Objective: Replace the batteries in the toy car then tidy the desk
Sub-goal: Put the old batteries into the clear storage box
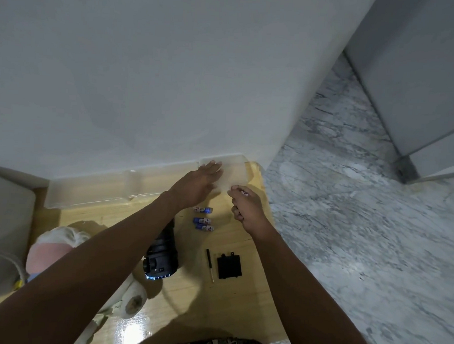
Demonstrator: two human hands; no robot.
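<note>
The black toy car point(161, 257) lies on the wooden desk point(239, 309), partly under my left forearm. Its black battery cover point(229, 266) lies to the right, next to a small screwdriver point(210, 265). Three blue batteries point(203, 220) lie loose farther back. My left hand point(202, 178) reaches with straight fingers onto a clear plastic box point(237, 172) at the desk's far right corner. My right hand point(245, 207) hovers at the box's near edge with curled fingers. It pinches a small red-and-white item point(242, 193) that is too small to identify.
A longer clear tray point(88, 193) stands along the white wall at the back left. A soft doll with white hair point(56, 241) lies at the desk's left, with a grey seat beside it. The desk's right edge drops to a marble floor point(350, 204).
</note>
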